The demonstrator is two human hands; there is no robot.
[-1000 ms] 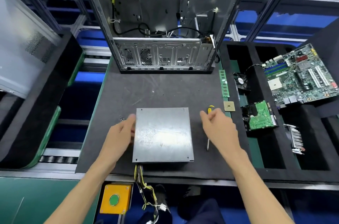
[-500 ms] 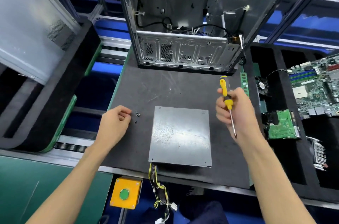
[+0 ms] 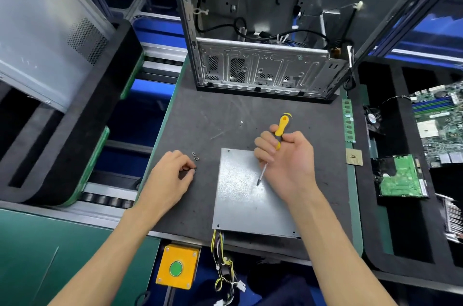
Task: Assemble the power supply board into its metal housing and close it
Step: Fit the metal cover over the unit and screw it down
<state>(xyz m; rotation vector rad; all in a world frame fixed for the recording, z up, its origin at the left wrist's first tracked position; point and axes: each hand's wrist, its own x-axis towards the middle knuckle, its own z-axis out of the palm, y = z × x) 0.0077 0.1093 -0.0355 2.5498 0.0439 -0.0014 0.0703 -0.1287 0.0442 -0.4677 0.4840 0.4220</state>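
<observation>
— Gripping anything, that right hand (image 3: 288, 162)?
— Yes, its grip is clenched round a yellow-handled screwdriver (image 3: 276, 141), handle up, shaft slanting down so the tip hangs over the lid of the metal housing (image 3: 248, 198). I cannot tell whether the tip touches the metal.
— And where does the housing lie?
— Flat on the dark mat (image 3: 225, 117) that covers the table, at the near edge, lid on. A bundle of yellow and black wires (image 3: 221, 260) spills from its near side and hangs below the table's edge.
— The left hand (image 3: 167, 177)?
— On the mat just left of the housing, fingers curled, the fingertips (image 3: 189, 167) pinching a small dark screw (image 3: 195, 168). A few loose screws (image 3: 195, 156) lie just beyond it.
— What else is around?
— An open computer case (image 3: 263, 67) stands at the far side of the mat. To the right, a memory stick (image 3: 348, 120) and a processor chip (image 3: 354, 156) lie at the mat's edge, and a motherboard (image 3: 438, 125) and a green circuit board (image 3: 400, 177) sit in a black foam tray (image 3: 390, 230). A yellow box with a green button (image 3: 178, 267) hangs below the near edge.
</observation>
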